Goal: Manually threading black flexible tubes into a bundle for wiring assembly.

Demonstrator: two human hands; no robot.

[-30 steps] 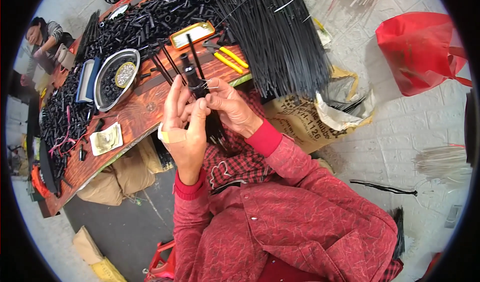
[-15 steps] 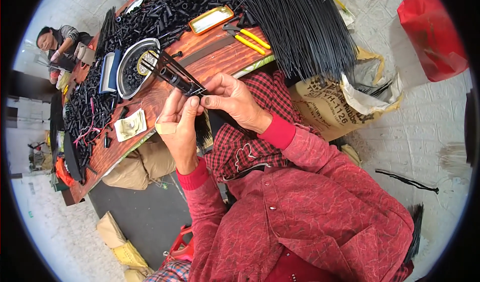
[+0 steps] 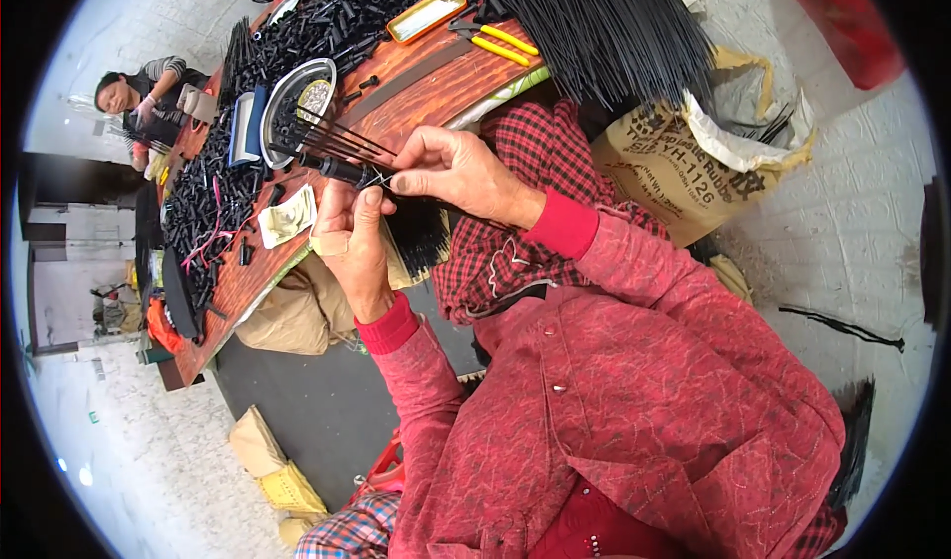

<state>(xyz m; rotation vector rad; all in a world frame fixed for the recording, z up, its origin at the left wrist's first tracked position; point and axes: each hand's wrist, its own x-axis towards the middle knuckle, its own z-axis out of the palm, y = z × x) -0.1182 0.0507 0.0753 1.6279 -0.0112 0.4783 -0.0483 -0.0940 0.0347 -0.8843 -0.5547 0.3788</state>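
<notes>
Above the table's near edge, my left hand [image 3: 354,247] grips a short black tubular piece [image 3: 342,169] between thumb and fingers. A tan bandage wraps part of that hand. Several thin black rods [image 3: 347,141] stick out beside the piece toward the upper left. At the piece's right end the rods cross, and there my right hand [image 3: 468,177] is closed in a pinch, thumb and index finger on the rods. The two thumbs are close together. My fingers partly hide how rods and piece are joined.
A heap of black tubular pieces [image 3: 203,197] covers the wooden table [image 3: 446,81]. On it are a metal tray [image 3: 271,133], yellow-handled pliers [image 3: 503,44], an orange-rimmed box [image 3: 426,16] and folded paper [image 3: 287,216]. Long black rods [image 3: 604,34] overhang the right. A co-worker [image 3: 149,93] sits far left.
The black piece and its rods have tilted to lie flatter, and my right hand has shifted slightly along with them. Both hands stay together on the work. The whole view has shifted a little.
</notes>
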